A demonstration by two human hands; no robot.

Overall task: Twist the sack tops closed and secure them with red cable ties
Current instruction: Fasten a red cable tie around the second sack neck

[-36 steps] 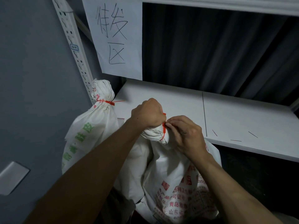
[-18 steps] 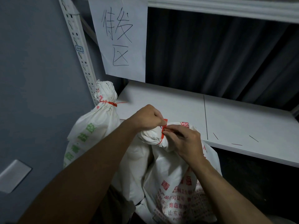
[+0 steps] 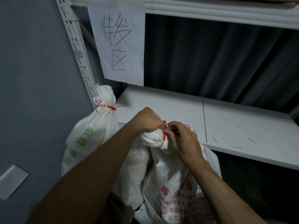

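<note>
Right fingers: those of the right hand [image 3: 183, 140] are curled, tips pinching the thin red plastic cable tie [image 3: 164, 136].
Left fingers: the left hand [image 3: 148, 120] is fisted round the twisted white top [image 3: 152, 139], just beside the tie's head.
Cable tie: wrapped round the neck of the white woven sack with red print [image 3: 171, 183], between both hands.
Neighbouring sack: white woven sack with green print [image 3: 90, 138] at left, neck bound by another red tie [image 3: 108, 107].
Shelf: white shelf board [image 3: 161, 107] behind, loose red ties [image 3: 236, 147] lying on it.
Sign: white paper sheet with handwritten characters [image 3: 119, 42] hangs above.
</note>
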